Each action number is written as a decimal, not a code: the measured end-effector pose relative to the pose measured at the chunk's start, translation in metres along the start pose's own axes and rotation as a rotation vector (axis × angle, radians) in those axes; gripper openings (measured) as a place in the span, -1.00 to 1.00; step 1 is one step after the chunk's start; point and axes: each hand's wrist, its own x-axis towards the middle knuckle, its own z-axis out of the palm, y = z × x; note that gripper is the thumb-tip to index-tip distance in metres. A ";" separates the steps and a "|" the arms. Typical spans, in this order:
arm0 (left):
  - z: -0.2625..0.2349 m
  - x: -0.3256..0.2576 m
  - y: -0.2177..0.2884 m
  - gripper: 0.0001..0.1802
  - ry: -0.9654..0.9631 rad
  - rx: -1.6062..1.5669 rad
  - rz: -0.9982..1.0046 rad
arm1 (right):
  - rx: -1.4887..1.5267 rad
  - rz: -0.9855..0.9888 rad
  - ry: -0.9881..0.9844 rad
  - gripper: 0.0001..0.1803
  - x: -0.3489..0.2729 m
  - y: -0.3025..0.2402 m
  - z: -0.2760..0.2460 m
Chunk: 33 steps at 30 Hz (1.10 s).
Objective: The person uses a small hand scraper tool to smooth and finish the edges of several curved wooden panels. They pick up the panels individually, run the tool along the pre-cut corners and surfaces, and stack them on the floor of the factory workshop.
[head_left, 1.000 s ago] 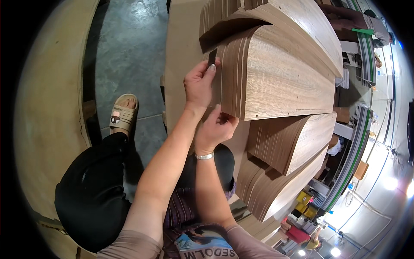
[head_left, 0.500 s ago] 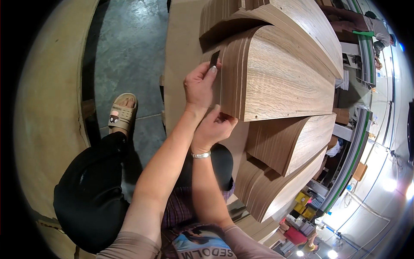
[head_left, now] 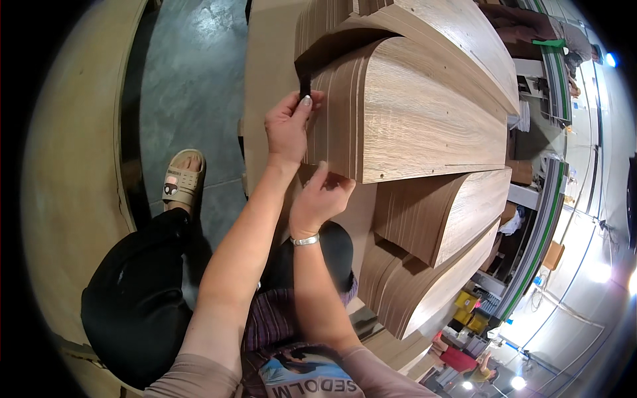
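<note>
My left hand (head_left: 288, 129) is closed on a narrow dark flat strip (head_left: 305, 86), pinched between thumb and fingers. The strip sticks up beside the edge of a stack of wood-grain panels (head_left: 431, 113) with a rounded upper corner. Lower down, my right hand (head_left: 322, 202), with a silver band at its wrist, is curled at the stack's near bottom corner, its thumb raised along the end of the panels. Its fingertips are partly hidden behind that corner. Which panel edges the fingers bear on, I cannot tell.
Another panel stack (head_left: 458, 46) leans above, and two more stacks, a middle one (head_left: 424, 219) and a lower one (head_left: 411, 285), stand below. A brown board (head_left: 262, 66) runs beside the grey floor (head_left: 192, 86). Other people and yellow bins (head_left: 466, 302) are farther off at right.
The view has shifted slightly, so the stacks sit a little farther left. My left hand and the dark strip have moved to the outer edge of the stack, the strip now more upright.
</note>
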 end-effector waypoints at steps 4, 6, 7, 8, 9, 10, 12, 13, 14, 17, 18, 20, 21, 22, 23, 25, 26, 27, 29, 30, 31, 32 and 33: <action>-0.005 0.002 -0.002 -0.82 0.007 -0.053 0.006 | 0.022 0.060 -0.004 -0.71 0.000 0.003 -0.004; -0.009 -0.002 -0.003 -0.82 0.026 -0.066 -0.026 | -0.041 0.033 -0.056 -0.77 0.000 0.000 -0.011; -0.012 -0.003 -0.004 -0.82 0.067 -0.036 -0.065 | -0.044 0.035 -0.058 -0.77 -0.001 0.000 -0.012; -0.014 -0.004 -0.004 -0.82 0.105 -0.008 -0.103 | -0.041 0.032 -0.093 -0.79 0.000 0.001 -0.012; -0.015 -0.007 -0.004 -0.82 0.105 -0.009 -0.105 | -0.037 0.029 -0.127 -0.81 0.000 0.001 -0.013; -0.016 -0.010 -0.005 -0.81 0.117 0.025 -0.132 | -0.039 0.029 -0.126 -0.81 0.000 0.003 -0.014; -0.015 -0.010 -0.008 -0.81 0.125 0.057 -0.155 | -0.036 0.006 -0.162 -0.82 0.001 0.006 -0.014; -0.013 -0.009 -0.010 -0.80 0.138 0.054 -0.169 | -0.036 0.004 -0.160 -0.82 0.002 0.009 -0.016; -0.013 -0.006 -0.011 -0.80 0.152 0.057 -0.181 | -0.015 0.043 -0.166 -0.82 0.002 0.011 -0.017; -0.015 0.023 -0.015 -0.79 0.123 0.064 -0.103 | 0.013 0.086 -0.195 -0.83 0.002 0.013 -0.017; -0.014 0.035 -0.020 -0.79 0.112 0.127 -0.103 | 0.013 0.084 -0.217 -0.83 0.003 0.014 -0.017; -0.007 0.049 -0.030 -0.79 0.101 0.112 -0.023 | 0.042 0.066 -0.183 -0.83 0.004 0.023 -0.014; -0.005 0.060 -0.032 -0.79 0.076 0.117 0.071 | 0.092 0.059 -0.141 -0.82 0.005 0.020 -0.011; -0.010 0.069 -0.034 -0.81 0.052 0.158 0.155 | 0.111 0.072 -0.143 -0.82 0.004 0.016 -0.010; -0.015 0.070 -0.034 -0.81 0.053 0.152 0.156 | 0.132 0.089 -0.136 -0.82 0.006 0.014 -0.012; -0.030 0.066 -0.032 -0.82 0.198 0.716 0.132 | 0.157 0.108 -0.129 -0.82 0.006 0.016 -0.014; -0.035 0.064 -0.031 -0.82 0.197 0.713 0.139 | 0.313 0.201 -0.144 -0.83 0.006 0.019 -0.015; -0.044 0.062 -0.032 -0.82 0.267 0.918 0.183 | 0.475 0.301 -0.161 -0.82 0.003 0.023 -0.013; -0.054 0.056 -0.032 -0.82 0.335 1.126 0.238 | 0.598 0.509 -0.118 -0.79 0.001 0.032 -0.011; -0.055 0.052 -0.032 -0.81 0.337 1.220 0.284 | 0.708 0.715 -0.075 -0.76 0.002 0.038 -0.011; -0.055 0.051 -0.031 -0.80 0.337 1.315 0.331 | 0.719 0.716 -0.071 -0.76 0.003 0.045 -0.013; -0.062 0.053 -0.029 -0.80 0.336 1.327 0.351 | 0.755 0.850 -0.130 -0.75 0.001 0.049 -0.012; -0.062 0.060 -0.027 -0.80 0.344 1.321 0.383 | 0.789 0.965 -0.191 -0.74 0.005 0.056 -0.010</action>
